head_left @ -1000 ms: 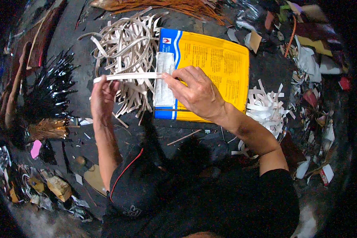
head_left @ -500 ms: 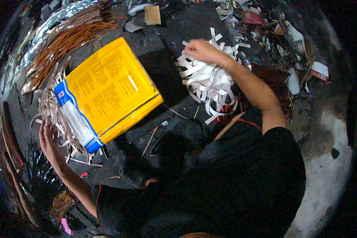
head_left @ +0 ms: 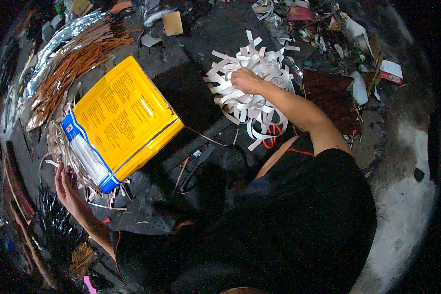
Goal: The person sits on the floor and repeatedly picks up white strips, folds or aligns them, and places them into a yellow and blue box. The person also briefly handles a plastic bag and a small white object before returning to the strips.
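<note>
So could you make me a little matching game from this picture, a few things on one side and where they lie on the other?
Things:
1. yellow packet
2. pile of white paper strips
3. bundle of brown sticks
4. left hand

Places:
a. under the right hand
b. far left, beside crinkled foil
c. flat on the dark floor, centre left
d. at the pale strips below the packet's blue end

Pairs: 1-c, 2-a, 3-b, 4-d
</note>
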`<state>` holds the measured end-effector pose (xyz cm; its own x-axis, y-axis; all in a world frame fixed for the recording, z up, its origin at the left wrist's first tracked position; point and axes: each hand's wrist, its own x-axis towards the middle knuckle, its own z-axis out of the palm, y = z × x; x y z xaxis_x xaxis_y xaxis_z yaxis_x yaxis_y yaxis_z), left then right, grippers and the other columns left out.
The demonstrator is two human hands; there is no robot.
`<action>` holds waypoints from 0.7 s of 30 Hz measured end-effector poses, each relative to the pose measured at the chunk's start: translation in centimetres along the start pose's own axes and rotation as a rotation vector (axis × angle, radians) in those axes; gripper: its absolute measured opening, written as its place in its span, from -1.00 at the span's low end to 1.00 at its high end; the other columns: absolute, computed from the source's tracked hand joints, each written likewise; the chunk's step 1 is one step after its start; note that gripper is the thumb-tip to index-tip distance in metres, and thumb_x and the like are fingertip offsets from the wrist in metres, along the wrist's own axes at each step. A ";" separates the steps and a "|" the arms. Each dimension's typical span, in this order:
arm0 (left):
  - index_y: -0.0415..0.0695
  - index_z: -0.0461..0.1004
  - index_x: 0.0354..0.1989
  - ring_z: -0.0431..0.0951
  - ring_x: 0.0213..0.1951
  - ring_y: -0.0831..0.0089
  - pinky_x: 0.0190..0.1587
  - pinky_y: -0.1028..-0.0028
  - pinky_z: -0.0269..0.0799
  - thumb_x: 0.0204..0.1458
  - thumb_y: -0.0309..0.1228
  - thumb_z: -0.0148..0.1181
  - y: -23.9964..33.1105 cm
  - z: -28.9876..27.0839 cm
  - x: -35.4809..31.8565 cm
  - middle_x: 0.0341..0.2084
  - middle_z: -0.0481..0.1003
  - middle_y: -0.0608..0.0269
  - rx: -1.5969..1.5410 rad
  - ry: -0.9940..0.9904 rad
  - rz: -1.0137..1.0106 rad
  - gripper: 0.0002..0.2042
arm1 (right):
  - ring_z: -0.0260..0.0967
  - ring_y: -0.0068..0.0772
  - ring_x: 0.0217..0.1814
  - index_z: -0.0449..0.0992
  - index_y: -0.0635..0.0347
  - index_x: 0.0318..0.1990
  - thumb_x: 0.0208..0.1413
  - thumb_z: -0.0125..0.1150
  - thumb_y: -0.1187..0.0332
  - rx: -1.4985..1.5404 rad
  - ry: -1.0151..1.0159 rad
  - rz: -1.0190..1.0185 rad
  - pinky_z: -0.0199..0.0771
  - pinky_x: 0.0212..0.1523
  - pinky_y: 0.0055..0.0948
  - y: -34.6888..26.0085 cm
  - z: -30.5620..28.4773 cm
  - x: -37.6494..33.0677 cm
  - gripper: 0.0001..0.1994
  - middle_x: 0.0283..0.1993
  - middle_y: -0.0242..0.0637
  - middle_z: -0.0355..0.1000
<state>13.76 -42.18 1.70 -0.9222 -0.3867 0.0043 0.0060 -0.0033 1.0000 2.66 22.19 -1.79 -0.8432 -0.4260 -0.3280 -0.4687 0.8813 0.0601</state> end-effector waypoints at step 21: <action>-0.29 0.48 -0.31 0.48 -0.38 0.47 -0.27 0.43 0.38 0.13 -0.32 0.14 13.0 10.3 -4.3 -0.51 0.51 0.20 0.401 -0.871 -0.055 -0.77 | 0.48 -0.27 -0.34 0.53 0.24 -0.29 0.10 0.16 0.18 0.699 -0.137 -0.515 0.44 -0.27 -0.31 -22.3 -26.3 2.2 -0.73 -0.40 -0.15 0.51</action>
<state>13.84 -31.03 14.69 -0.8816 0.4265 -0.2023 -0.0298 0.3775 0.9255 4.28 -3.76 20.97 -0.5116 -0.8163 -0.2682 -0.4757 0.5290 -0.7028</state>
